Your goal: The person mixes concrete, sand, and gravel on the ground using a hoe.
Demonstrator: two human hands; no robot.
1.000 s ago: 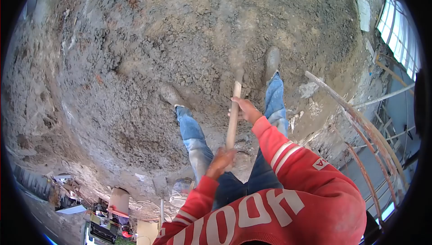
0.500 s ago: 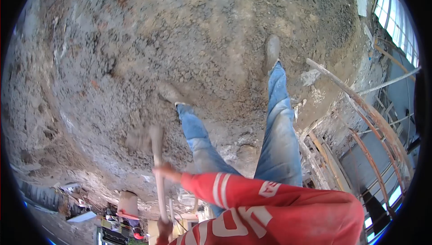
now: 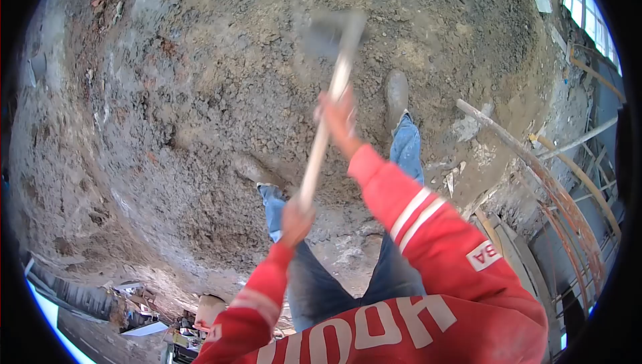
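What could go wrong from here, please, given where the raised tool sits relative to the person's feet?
The blurred tool head is raised over loose soil, with the right boot close beside its line, so a stray stroke might strike that foot. The left hand grips the very end of the wooden handle and the right hand grips higher; a slip could free it. The uneven ground may upset footing.

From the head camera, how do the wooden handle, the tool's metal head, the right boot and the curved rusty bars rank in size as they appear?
1. Curved rusty bars, longest.
2. Wooden handle, held by the right hand and the left hand.
3. Metal head and right boot look much alike; the head is motion-blurred and nearer the camera, so I won't rank them.
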